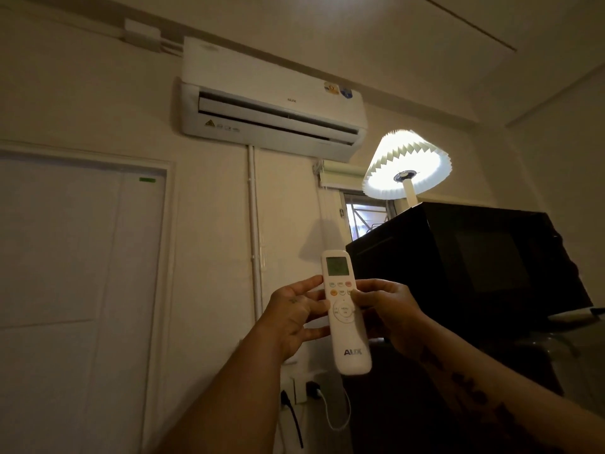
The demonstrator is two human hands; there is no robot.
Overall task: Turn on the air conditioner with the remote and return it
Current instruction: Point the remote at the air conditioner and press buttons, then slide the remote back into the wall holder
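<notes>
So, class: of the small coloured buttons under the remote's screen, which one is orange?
The orange button at the left end of the lower row on the remote; the button diagonally above it, top right, is pinkish-red, the others pale.

A room in a home: a lit pleated lamp [407, 167] stands on a black microwave [474, 257], below and right of the wall air conditioner [271, 99], with a white door [78, 257] to its lower left.

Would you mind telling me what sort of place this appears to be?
Probably a small room in a home or rented flat: a wall-mounted air conditioner above a closed white door, a lit pleated table lamp standing on a black microwave, and a window behind.
</notes>
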